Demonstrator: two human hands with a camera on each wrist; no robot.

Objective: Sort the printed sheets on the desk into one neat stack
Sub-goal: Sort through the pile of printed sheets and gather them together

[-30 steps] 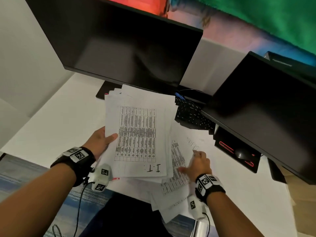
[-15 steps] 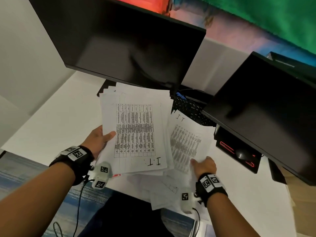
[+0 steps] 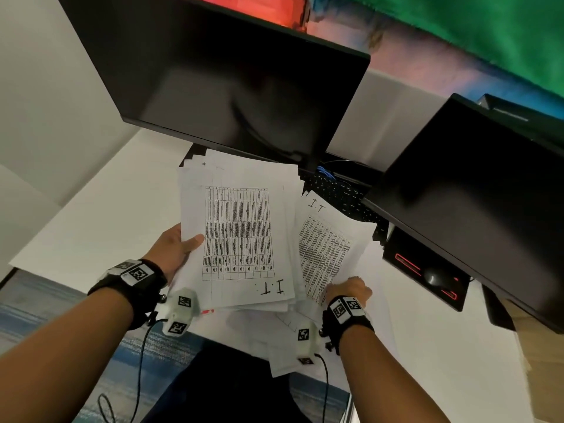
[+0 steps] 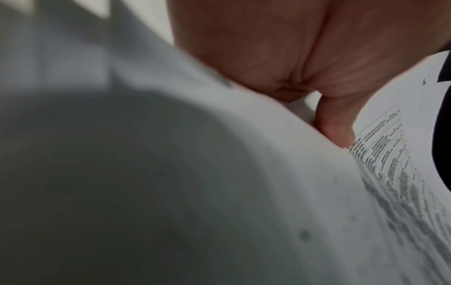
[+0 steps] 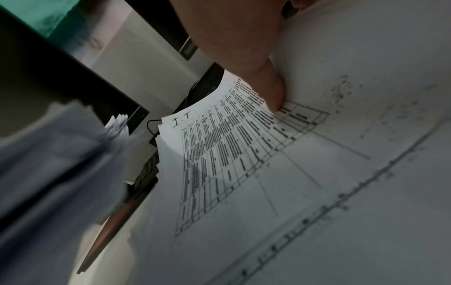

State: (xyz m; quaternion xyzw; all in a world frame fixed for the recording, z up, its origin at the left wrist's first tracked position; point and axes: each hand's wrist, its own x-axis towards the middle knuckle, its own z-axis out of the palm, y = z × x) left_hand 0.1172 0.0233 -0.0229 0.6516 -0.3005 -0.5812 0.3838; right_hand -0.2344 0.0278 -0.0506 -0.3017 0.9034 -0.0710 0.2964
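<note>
My left hand (image 3: 177, 251) grips a thick stack of printed sheets (image 3: 241, 233) by its left edge, thumb on the top page, which carries a table and the handwritten mark "I.T". In the left wrist view the thumb (image 4: 334, 123) presses the stack (image 4: 244, 173). My right hand (image 3: 348, 290) pinches a second small bundle of table sheets (image 3: 326, 248) at its near edge and holds it raised beside the stack, tilted right. The right wrist view shows the thumb (image 5: 273, 92) on that bundle (image 5: 231, 154). More loose sheets (image 3: 274, 334) lie on the white desk (image 3: 91, 227) under both hands.
A large dark monitor (image 3: 232, 77) stands just behind the stack, and a second monitor (image 3: 476, 193) is at the right. A black keyboard (image 3: 341, 193) lies between them. A black and red mouse pad with a mouse (image 3: 433, 276) sits at the right.
My right hand took hold of the bundle lying on the desk and lifted it up beside the stack. The left hand's stack rose slightly and stays gripped.
</note>
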